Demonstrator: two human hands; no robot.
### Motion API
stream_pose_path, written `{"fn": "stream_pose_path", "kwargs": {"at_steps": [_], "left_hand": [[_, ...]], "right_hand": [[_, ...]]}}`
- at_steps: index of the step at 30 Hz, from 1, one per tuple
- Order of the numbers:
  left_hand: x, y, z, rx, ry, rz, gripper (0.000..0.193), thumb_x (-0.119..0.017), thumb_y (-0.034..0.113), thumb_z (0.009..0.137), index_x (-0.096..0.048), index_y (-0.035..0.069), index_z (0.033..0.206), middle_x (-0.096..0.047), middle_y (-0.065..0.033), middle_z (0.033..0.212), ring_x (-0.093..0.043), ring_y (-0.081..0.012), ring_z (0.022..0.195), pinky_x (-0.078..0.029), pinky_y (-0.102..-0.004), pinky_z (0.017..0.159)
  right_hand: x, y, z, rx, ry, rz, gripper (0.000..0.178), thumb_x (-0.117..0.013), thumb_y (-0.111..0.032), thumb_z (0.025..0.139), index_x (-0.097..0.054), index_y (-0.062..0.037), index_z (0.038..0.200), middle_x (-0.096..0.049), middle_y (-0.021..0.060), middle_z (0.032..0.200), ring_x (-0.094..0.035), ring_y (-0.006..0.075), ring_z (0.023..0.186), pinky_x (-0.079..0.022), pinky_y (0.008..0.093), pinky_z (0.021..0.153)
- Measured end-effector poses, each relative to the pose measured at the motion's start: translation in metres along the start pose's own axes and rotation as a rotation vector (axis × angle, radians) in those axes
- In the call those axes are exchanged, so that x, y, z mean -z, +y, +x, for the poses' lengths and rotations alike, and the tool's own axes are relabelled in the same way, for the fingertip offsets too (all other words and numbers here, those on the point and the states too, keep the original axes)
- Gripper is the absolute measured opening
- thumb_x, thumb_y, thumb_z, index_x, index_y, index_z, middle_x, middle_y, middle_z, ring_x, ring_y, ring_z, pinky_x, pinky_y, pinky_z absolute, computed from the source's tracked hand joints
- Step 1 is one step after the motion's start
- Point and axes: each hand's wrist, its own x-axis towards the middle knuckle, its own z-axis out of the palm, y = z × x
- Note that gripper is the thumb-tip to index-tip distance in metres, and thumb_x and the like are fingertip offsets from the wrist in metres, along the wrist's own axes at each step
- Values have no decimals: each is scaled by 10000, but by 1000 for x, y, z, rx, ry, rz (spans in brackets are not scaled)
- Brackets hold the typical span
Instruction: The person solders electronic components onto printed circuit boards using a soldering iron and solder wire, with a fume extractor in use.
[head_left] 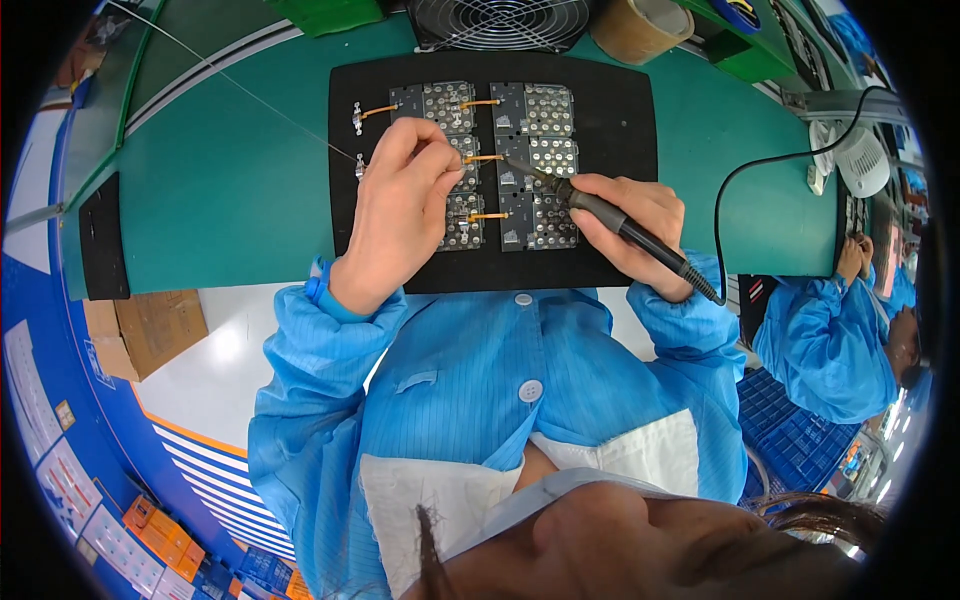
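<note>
My right hand (pixel 640 225) grips a black soldering iron (pixel 632 228), its tip resting at the end of an orange flex cable (pixel 484 157) on the middle circuit board (pixel 553 156) of the right column. My left hand (pixel 400 215) is closed in a pinch beside that cable's other end. A thin solder wire (pixel 240 87) runs down from the upper left to this hand; its end at the fingertips is hard to make out. More circuit boards (pixel 534 109) lie in two columns on a black mat (pixel 610 120). My left hand partly covers the left column.
The mat lies on a green worktable (pixel 240 200). A round fan grille (pixel 500 22) and a tape roll (pixel 642 28) stand at the back. The iron's black cord (pixel 718 215) loops at the right. Beyond it are a white device (pixel 862 162) and another person's hands (pixel 853 257).
</note>
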Motion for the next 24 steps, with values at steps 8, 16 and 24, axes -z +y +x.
{"fn": "stream_pose_path", "kwargs": {"at_steps": [8, 16, 24], "left_hand": [[-5, 0, 4, -39, -18, 34, 118, -639, -96, 784, -590, -22, 861, -519, -103, 980, -572, -237, 817, -470, -308, 679], [-3, 0, 3, -42, -8, 38, 110, -634, -95, 786, -590, -27, 860, -519, -109, 980, -571, -245, 818, -473, -313, 683], [-7, -1, 5, -44, -32, 46, 103, -631, -89, 790, -589, -26, 860, -518, -112, 974, -570, -260, 824, -473, -326, 689]], "right_hand": [[0, 0, 0, 2, -6, -14, 270, -745, -105, 767, -683, 13, 1002, -669, 127, 700, -659, 224, 566, -490, 293, 514], [0, 0, 0, 2, 8, -19, 268, -746, -94, 764, -681, 21, 998, -672, 130, 704, -665, 227, 574, -496, 295, 519], [0, 2, 0, 17, -6, -7, 273, -746, -104, 765, -681, 23, 998, -670, 130, 700, -660, 224, 562, -489, 290, 507]]}}
